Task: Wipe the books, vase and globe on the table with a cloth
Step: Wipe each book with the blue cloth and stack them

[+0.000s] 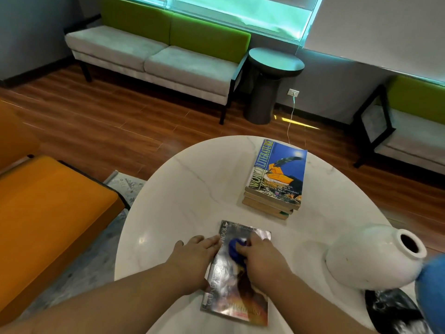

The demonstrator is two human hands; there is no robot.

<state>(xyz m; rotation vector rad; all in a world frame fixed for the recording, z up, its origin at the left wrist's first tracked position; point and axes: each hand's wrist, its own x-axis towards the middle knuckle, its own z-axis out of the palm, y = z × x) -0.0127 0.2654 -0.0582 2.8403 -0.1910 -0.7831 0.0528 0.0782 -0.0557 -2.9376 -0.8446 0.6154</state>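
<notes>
Nearest, the left hand point(195, 259) lies flat, fingers straight and pressing down. The right hand point(261, 259) has its fingers curled in a grip.

Both work over the round white marble-look table point(183, 184). At its right stands the bulbous white ceramic vase point(370, 256), just beside the blue globe point(433, 283), which the frame cuts off. Farther back sits the stack of paperbacks topped by a blue volume point(277, 179).

Near the front edge lies the glossy silver-and-orange paperback point(238, 295), with the left hand holding down its spine side. The right hand grips the small bunched blue cloth point(234, 251) on the cover's upper half.

In my judgement the flat hand should pin the book so it cannot slide. The strokes should run long, from the spine outward and down over the unwiped lower half.
</notes>
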